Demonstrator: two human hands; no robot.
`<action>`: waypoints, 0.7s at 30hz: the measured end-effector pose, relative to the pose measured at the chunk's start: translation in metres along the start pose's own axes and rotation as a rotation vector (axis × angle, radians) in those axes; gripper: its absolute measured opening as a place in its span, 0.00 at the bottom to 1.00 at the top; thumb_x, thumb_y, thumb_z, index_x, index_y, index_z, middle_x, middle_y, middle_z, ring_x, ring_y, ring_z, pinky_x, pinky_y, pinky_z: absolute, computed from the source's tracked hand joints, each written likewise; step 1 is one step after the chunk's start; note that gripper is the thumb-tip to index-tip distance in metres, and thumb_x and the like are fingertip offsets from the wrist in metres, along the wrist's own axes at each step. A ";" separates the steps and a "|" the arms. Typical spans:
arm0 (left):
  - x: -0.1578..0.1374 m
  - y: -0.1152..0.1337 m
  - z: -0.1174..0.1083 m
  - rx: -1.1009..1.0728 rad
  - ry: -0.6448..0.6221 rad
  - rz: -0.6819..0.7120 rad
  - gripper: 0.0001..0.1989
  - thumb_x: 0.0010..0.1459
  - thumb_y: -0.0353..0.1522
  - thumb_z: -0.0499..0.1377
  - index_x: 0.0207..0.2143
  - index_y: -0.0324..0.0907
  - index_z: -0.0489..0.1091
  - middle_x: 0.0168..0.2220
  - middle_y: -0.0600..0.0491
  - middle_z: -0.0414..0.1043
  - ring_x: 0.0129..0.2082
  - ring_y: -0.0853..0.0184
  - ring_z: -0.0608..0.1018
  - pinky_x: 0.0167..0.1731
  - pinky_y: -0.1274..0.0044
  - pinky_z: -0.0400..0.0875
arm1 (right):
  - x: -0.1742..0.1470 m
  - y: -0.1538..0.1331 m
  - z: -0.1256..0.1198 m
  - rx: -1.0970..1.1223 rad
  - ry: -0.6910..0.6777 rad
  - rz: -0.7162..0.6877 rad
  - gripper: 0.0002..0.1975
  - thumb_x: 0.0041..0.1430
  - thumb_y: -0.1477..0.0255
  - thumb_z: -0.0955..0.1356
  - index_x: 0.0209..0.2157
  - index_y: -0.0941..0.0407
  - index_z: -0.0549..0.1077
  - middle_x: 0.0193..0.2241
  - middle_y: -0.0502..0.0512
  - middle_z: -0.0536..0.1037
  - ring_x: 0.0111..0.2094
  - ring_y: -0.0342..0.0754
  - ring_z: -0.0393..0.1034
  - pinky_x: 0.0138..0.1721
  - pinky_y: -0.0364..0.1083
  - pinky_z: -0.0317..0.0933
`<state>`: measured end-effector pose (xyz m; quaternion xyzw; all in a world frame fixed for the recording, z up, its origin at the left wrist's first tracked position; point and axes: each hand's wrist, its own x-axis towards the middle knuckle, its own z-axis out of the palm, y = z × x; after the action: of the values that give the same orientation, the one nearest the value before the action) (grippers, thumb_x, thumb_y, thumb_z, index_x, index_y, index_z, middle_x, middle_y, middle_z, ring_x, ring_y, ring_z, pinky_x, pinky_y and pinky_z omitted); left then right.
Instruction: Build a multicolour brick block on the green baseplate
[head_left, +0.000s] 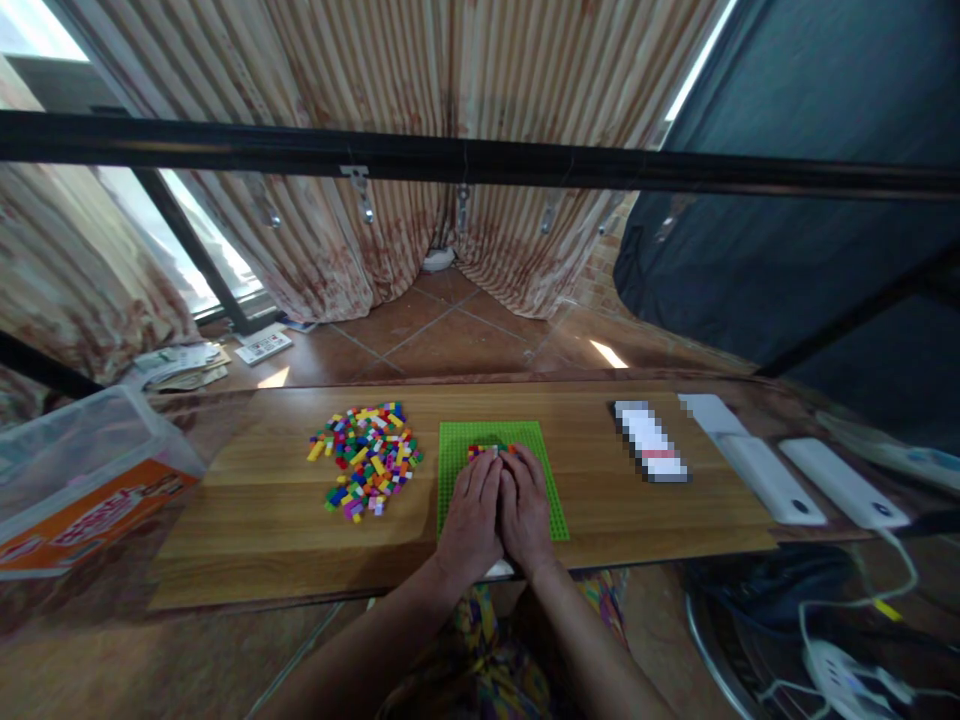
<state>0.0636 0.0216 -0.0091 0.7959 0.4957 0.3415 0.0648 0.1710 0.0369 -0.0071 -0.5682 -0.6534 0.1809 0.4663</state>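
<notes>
A green studded baseplate (457,437) lies on the wooden board in front of me. Small coloured toy bricks (480,450) sit in a row on it, just beyond my fingertips. My left hand (472,510) and my right hand (527,505) rest side by side over the plate, touching each other. Both have their fingers pressed together and bent down at the bricks, which they partly cover. What lies under the palms is hidden. To the left is a loose pile of multicoloured toy bricks (371,460).
The wooden board (262,510) spans the view. At its right lie a blurred-out phone (649,442) and white power-bank-like devices (772,480). A clear plastic box (97,430) with an orange label stands at the left. A black rail (465,160) crosses in front of the curtains.
</notes>
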 end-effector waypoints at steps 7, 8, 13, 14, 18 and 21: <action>0.000 0.000 0.001 -0.011 0.004 -0.008 0.33 0.56 0.24 0.52 0.65 0.35 0.51 0.64 0.37 0.58 0.65 0.54 0.60 0.61 0.55 0.61 | 0.000 0.001 0.000 0.010 0.014 -0.004 0.19 0.68 0.66 0.57 0.53 0.54 0.72 0.57 0.61 0.66 0.59 0.52 0.60 0.60 0.59 0.57; 0.000 0.000 0.001 -0.013 0.003 -0.009 0.33 0.56 0.25 0.52 0.65 0.35 0.51 0.63 0.37 0.58 0.65 0.54 0.60 0.61 0.55 0.61 | 0.000 0.001 -0.001 0.009 0.014 -0.004 0.19 0.68 0.66 0.57 0.53 0.53 0.72 0.57 0.61 0.66 0.59 0.52 0.60 0.60 0.59 0.57; 0.000 0.000 0.000 -0.013 -0.008 -0.012 0.33 0.56 0.25 0.53 0.64 0.33 0.52 0.63 0.37 0.58 0.65 0.54 0.60 0.62 0.57 0.61 | 0.001 0.000 -0.001 0.016 0.008 0.007 0.18 0.68 0.67 0.57 0.53 0.54 0.72 0.57 0.61 0.66 0.59 0.51 0.60 0.61 0.58 0.57; 0.000 0.000 -0.001 -0.012 -0.010 -0.013 0.33 0.55 0.24 0.53 0.65 0.34 0.51 0.63 0.37 0.58 0.65 0.54 0.60 0.61 0.56 0.61 | 0.001 0.000 -0.001 0.020 0.008 0.009 0.18 0.68 0.67 0.57 0.52 0.54 0.72 0.57 0.62 0.66 0.59 0.51 0.60 0.61 0.58 0.57; 0.000 0.000 -0.001 -0.018 -0.007 -0.017 0.35 0.55 0.24 0.52 0.66 0.35 0.50 0.64 0.37 0.57 0.65 0.54 0.60 0.61 0.55 0.62 | 0.001 0.000 -0.001 0.031 0.016 0.010 0.18 0.68 0.67 0.58 0.52 0.54 0.72 0.57 0.61 0.67 0.59 0.51 0.61 0.60 0.59 0.57; 0.000 -0.001 0.000 -0.027 -0.007 -0.012 0.35 0.56 0.24 0.52 0.66 0.35 0.49 0.64 0.36 0.57 0.65 0.53 0.59 0.61 0.55 0.61 | 0.001 0.000 -0.001 0.033 0.016 0.010 0.18 0.68 0.67 0.58 0.52 0.53 0.72 0.57 0.61 0.67 0.59 0.52 0.61 0.60 0.59 0.57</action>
<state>0.0628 0.0214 -0.0092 0.7930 0.4956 0.3452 0.0794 0.1721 0.0377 -0.0065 -0.5653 -0.6437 0.1894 0.4798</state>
